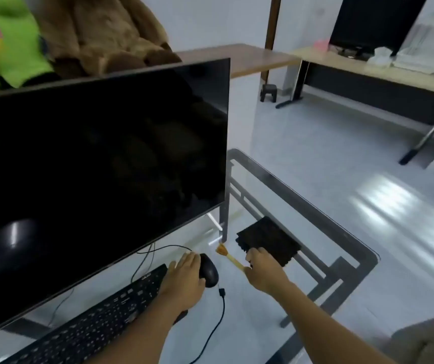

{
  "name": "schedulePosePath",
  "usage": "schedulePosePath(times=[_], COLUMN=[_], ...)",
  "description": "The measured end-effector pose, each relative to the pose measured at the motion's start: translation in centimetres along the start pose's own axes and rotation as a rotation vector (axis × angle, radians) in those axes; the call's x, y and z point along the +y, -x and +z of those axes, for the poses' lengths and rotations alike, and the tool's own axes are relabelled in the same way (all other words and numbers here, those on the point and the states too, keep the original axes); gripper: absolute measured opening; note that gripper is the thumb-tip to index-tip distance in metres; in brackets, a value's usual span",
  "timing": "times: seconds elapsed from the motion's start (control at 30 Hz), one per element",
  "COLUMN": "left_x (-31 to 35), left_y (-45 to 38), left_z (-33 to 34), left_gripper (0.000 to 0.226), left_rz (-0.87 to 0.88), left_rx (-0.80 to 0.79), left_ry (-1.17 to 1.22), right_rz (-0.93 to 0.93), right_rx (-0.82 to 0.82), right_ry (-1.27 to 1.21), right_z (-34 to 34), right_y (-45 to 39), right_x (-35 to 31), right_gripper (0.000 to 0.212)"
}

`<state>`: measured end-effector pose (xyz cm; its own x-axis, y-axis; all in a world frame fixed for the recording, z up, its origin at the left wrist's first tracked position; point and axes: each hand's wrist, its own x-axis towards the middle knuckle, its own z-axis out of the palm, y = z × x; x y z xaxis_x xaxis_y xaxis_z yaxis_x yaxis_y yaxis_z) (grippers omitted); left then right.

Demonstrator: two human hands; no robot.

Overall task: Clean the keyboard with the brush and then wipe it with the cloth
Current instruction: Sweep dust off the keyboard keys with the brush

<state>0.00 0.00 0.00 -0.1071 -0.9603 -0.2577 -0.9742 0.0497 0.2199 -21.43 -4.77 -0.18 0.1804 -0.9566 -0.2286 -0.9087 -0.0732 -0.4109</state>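
A black keyboard (92, 319) lies at an angle on the glass table, in front of the big dark monitor. My left hand (181, 279) rests flat on the keyboard's right end, its fingers touching the black mouse (209, 270). My right hand (264, 269) grips the pale wooden handle of a small brush (230, 258); the orange bristles point away toward the table leg. Just beyond that hand a folded black cloth (268, 240) lies near the table's right edge.
The monitor (92, 179) fills the left of the view and overhangs the keyboard. The mouse cable (218, 319) loops across the glass table (315, 206). Plush toys sit behind the monitor. Other desks stand at the far right across the floor.
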Motion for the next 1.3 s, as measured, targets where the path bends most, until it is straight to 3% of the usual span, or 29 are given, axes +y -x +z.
schedulePosePath(times=[0.2,0.33,0.47,0.63,0.77,0.93,1.03,1.13,1.3], left_x=[0.2,-0.6,-1.8,-6.4,-12.5,-18.3,-20.1,-20.8,-21.5], left_y=[-1.4,-1.1,0.5,8.1,15.4,25.4,28.8,30.2,30.6], left_z=[2.5,2.7,1.6,-0.1,1.3,4.4,6.7,8.4,9.9], left_gripper=[0.061,0.059,0.059,0.059,0.062,0.079,0.094,0.102,0.111], left_rz=[0.056,0.075,0.031,-0.193,-0.412,-0.682,-0.715,-0.730,-0.734], left_rx=[0.041,0.092,0.197,0.430,0.496,0.483,0.447,0.431,0.456], left_ry=[-0.027,-0.026,0.095,0.387,0.411,0.468,0.492,0.502,0.505], right_rz=[0.125,0.101,0.067,-0.136,-0.294,-0.432,-0.473,-0.546,-0.584], right_rx=[0.002,0.066,0.153,0.298,0.238,0.029,-0.137,-0.294,-0.069], right_ry=[0.033,0.071,-0.203,-0.469,-0.585,-0.601,-0.535,-0.458,-0.417], right_z=[3.4,3.6,0.9,-1.4,0.6,6.2,9.3,11.7,12.4], right_y=[-0.7,-1.4,-1.3,2.1,3.6,5.6,6.6,7.8,8.0], right_x=[1.4,1.0,-1.5,-9.7,-17.1,-25.9,-28.9,-30.1,-30.8], right_gripper=[0.019,0.009,0.010,0.007,0.009,0.007,0.015,0.008,0.004])
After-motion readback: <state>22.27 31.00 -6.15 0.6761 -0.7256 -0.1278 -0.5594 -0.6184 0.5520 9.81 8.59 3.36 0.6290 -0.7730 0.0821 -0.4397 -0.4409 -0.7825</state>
